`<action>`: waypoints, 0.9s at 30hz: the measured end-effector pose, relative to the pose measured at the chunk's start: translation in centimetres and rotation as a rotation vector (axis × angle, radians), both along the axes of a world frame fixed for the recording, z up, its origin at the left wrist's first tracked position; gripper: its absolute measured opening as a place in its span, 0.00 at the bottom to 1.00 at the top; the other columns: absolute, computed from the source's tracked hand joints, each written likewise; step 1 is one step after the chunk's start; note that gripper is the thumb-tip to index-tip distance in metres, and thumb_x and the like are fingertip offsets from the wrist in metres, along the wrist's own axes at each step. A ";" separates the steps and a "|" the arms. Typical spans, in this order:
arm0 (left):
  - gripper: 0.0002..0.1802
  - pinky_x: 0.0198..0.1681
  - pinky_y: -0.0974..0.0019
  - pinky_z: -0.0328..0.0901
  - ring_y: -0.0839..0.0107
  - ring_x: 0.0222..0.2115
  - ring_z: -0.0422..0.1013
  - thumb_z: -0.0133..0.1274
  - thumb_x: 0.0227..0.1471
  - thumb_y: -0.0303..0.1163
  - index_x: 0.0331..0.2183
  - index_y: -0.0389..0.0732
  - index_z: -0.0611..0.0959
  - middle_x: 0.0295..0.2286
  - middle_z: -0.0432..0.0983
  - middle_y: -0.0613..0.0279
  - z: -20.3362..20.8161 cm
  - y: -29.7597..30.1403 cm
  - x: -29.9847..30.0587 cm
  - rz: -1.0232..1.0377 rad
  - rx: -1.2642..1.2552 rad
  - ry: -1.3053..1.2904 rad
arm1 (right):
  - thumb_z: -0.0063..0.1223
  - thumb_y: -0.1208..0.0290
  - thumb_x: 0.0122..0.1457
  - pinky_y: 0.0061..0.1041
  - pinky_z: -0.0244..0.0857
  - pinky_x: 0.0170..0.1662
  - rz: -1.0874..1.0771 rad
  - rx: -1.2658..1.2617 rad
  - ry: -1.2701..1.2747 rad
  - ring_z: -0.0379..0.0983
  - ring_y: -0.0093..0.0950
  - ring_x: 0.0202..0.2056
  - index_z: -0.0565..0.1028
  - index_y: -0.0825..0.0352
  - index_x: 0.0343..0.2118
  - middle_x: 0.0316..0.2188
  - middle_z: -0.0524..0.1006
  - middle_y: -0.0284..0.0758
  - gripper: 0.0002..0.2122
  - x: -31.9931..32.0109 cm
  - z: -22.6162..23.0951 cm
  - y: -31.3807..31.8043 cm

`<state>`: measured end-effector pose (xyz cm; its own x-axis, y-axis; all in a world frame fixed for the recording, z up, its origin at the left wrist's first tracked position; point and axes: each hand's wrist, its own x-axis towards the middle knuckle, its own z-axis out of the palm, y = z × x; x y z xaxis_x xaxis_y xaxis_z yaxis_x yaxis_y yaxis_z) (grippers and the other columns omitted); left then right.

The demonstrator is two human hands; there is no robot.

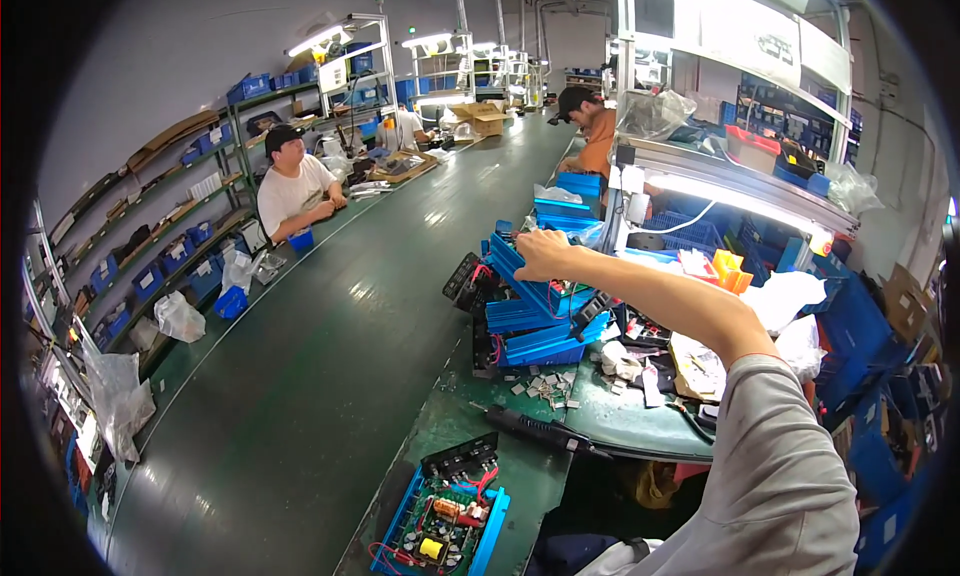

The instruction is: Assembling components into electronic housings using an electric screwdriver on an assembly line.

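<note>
My right hand [543,256] reaches far forward over a pile of blue metal housings [515,316]. Its fingers curl down onto the upper end of the top blue housing [538,284] and look closed on its edge. Circuit parts, pink wires and a black end panel [462,280] show about the pile. Nearer to me, an open blue housing with a circuit board [440,526] lies on the bench, its black end panel [460,458] attached by red wires. A black electric screwdriver [530,429] lies between this unit and the pile. My left hand is out of view.
Small grey pieces [545,388] lie scattered beside the pile. A long green conveyor table [290,376] runs along the left, with a person in white [295,186] seated across it. Another person in orange [597,141] works beyond the pile. An orange holder [732,273] stands right.
</note>
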<state>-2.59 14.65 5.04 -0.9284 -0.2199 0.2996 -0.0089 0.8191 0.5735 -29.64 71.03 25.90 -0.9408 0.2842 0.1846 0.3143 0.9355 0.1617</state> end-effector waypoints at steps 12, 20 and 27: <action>0.10 0.37 0.52 0.69 0.54 0.33 0.72 0.58 0.58 0.37 0.38 0.42 0.86 0.35 0.75 0.52 -1.7 -8.6 0.6 0.356 -0.129 0.070 | 0.58 0.72 0.57 0.33 0.72 0.27 0.700 -0.440 0.534 0.75 0.35 0.29 0.74 0.63 0.39 0.30 0.72 0.35 0.09 12.6 -7.5 -15.6; 0.15 0.40 0.54 0.69 0.54 0.36 0.73 0.60 0.57 0.42 0.40 0.42 0.86 0.37 0.76 0.52 0.5 -8.5 0.7 0.476 -0.188 -0.236 | 0.58 0.71 0.60 0.32 0.72 0.29 0.613 -0.931 0.351 0.76 0.36 0.29 0.77 0.63 0.41 0.32 0.74 0.36 0.08 17.8 -15.9 -21.3; 0.15 0.43 0.52 0.68 0.50 0.39 0.73 0.53 0.62 0.39 0.43 0.39 0.84 0.41 0.75 0.50 1.1 -8.3 0.3 0.423 -0.150 -0.364 | 0.57 0.70 0.61 0.31 0.70 0.26 0.578 -0.984 0.260 0.75 0.32 0.24 0.77 0.62 0.42 0.32 0.74 0.35 0.08 19.9 -17.0 -20.8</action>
